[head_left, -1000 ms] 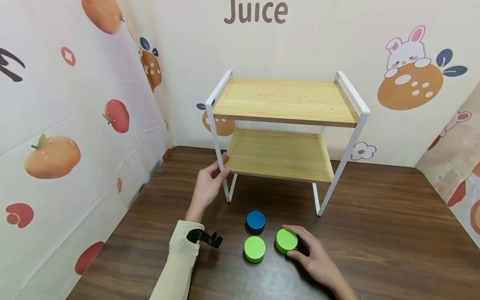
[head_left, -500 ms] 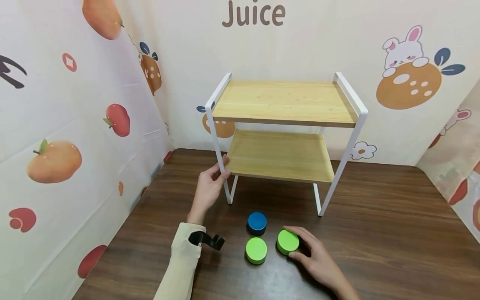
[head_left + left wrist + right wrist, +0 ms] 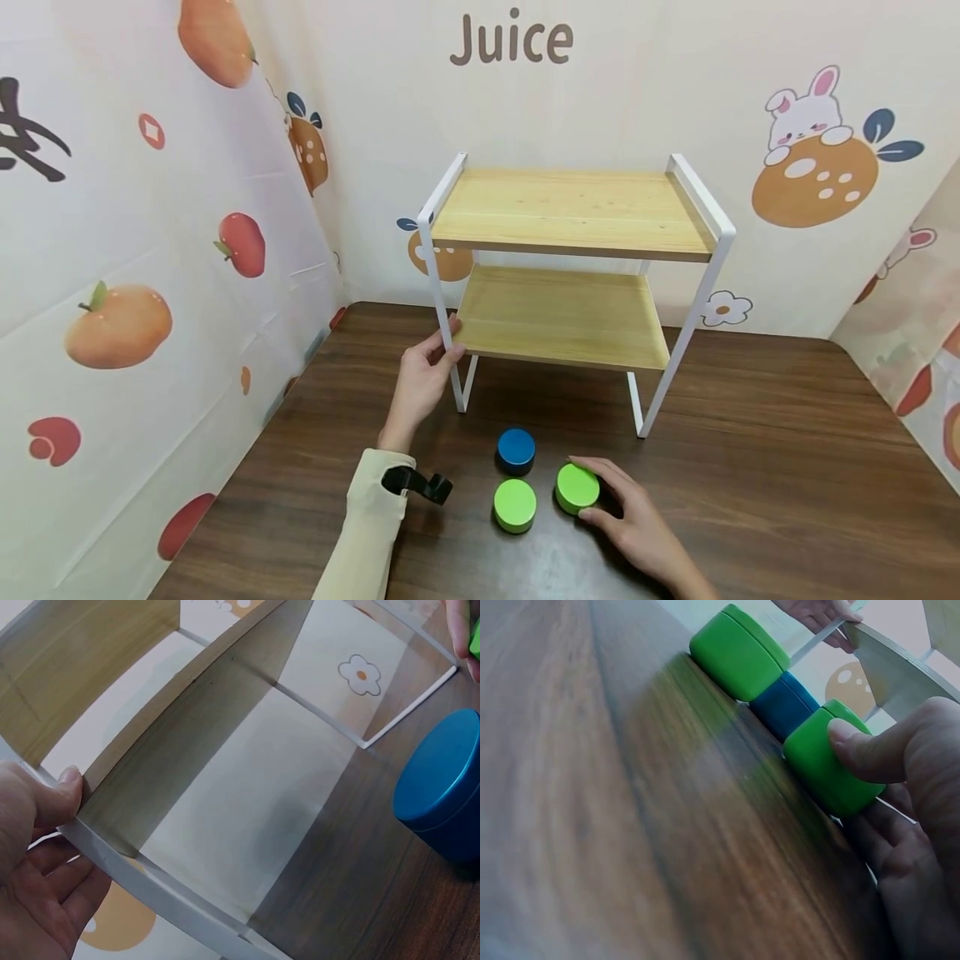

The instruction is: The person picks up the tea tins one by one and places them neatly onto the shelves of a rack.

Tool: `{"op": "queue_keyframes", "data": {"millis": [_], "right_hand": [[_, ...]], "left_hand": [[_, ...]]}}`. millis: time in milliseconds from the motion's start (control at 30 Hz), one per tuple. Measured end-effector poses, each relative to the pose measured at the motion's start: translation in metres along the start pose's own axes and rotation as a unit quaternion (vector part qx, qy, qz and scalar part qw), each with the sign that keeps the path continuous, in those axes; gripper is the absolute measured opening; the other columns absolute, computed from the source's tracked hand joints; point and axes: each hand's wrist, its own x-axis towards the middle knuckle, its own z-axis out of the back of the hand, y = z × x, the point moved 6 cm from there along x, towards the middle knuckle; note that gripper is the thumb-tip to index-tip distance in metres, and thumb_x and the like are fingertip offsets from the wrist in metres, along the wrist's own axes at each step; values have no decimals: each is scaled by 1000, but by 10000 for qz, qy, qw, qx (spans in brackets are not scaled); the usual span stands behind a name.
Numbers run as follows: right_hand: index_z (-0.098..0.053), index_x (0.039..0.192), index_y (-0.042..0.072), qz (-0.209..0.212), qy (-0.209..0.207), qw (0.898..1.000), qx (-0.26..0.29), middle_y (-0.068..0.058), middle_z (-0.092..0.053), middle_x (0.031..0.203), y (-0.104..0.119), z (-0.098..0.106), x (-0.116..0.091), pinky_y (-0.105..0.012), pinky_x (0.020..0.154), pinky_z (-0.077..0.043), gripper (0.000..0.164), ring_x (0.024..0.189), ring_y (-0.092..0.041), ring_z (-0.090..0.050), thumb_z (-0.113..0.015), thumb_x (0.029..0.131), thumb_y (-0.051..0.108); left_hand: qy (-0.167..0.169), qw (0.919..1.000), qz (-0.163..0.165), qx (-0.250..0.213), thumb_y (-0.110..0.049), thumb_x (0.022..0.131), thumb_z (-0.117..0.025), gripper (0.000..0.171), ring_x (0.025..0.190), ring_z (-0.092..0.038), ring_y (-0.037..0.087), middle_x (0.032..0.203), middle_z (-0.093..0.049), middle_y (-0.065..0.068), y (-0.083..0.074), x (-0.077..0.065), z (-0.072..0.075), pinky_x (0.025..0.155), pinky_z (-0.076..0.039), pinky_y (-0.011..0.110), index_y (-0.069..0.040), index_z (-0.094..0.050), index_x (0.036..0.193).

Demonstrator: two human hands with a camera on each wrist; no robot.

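A small two-tier shelf with a white metal frame (image 3: 694, 308) and pale wooden boards (image 3: 570, 208) stands on the table. My left hand (image 3: 420, 385) grips its front left leg at the lower board, thumb in front and fingers behind, as the left wrist view also shows. In front of the shelf my right hand (image 3: 633, 521) holds a round green tin (image 3: 577, 489) by its sides, thumb nearest me; the tin sits on the table. Left of it lies a second green tin (image 3: 514, 506), with a blue tin (image 3: 516, 452) just behind. All three look lidded.
The dark wooden table (image 3: 780, 433) extends to both sides of the shelf. Printed cloth walls (image 3: 615, 100) with fruit and a rabbit enclose its back and sides. A black wrist strap mount (image 3: 420, 483) sticks out from my left sleeve.
The head view has tilted slightly, so everything sits a little lower in it. Both hands keep their hold, and the shelf and tins stay in place.
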Motion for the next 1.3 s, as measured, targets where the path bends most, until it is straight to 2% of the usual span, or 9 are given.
{"op": "queue_keyframes", "data": {"millis": [167,433,567,733,867,1000,1233,1300], "right_hand": [[-61,146,10,-40,-78,9999,-73,-2,-66,140,1,-1,1,-6,105,-39,61,130,2,-57,-83,89,10],[-63,144,14,-216,-232,9982,-515,3,-67,138,7,0,5,-7,105,-39,66,128,-1,-59,-87,83,6],[-63,144,13,-88,-219,9987,-446,1,-67,137,14,3,10,-7,105,-41,68,127,0,-59,-87,81,0],[-61,146,20,47,-85,9995,-303,-2,-65,139,26,7,20,-7,104,-44,73,129,1,-58,-85,81,-5],[-61,146,24,102,-33,9983,-575,1,-65,140,35,11,28,-11,106,-46,74,131,0,-57,-86,82,-3],[-62,145,25,184,7,9963,-840,5,-65,140,44,16,37,-20,107,-50,72,131,-4,-58,-86,82,1],[-61,146,19,591,115,9949,-812,0,-66,138,62,21,53,-11,106,-44,68,128,-12,-62,-86,85,2],[-61,146,19,638,178,9950,-744,0,-67,138,68,23,59,-13,106,-45,66,127,-12,-62,-85,87,4]], "left_hand": [[-36,10000,-78,-49,-18,103,-70,48,137,-61,27,153,-60,5,0,0,0,109,-53,51,-7,-61,148],[-33,10000,-48,-77,-18,104,-69,47,137,-61,28,154,-60,5,0,-1,0,110,-53,52,-7,-61,149],[-32,10000,-38,-67,-17,104,-69,47,138,-60,27,154,-60,5,0,0,-1,109,-53,50,-6,-60,149],[-31,10000,-35,-18,-17,104,-69,47,138,-61,28,154,-60,6,0,0,0,108,-54,48,-7,-61,148],[-39,10000,-48,19,-17,104,-69,46,136,-63,28,152,-61,7,-2,1,1,106,-56,49,-8,-61,148],[-48,10000,-64,18,-17,104,-69,46,135,-63,28,152,-61,6,-2,1,1,105,-56,48,-8,-62,148],[-82,9999,-77,94,-16,103,-70,45,136,-63,28,155,-59,5,-1,-1,1,104,-56,48,-7,-63,146],[-100,9998,-120,116,-17,103,-70,44,136,-63,28,155,-60,6,-2,-1,2,105,-56,50,-7,-63,146]]}}
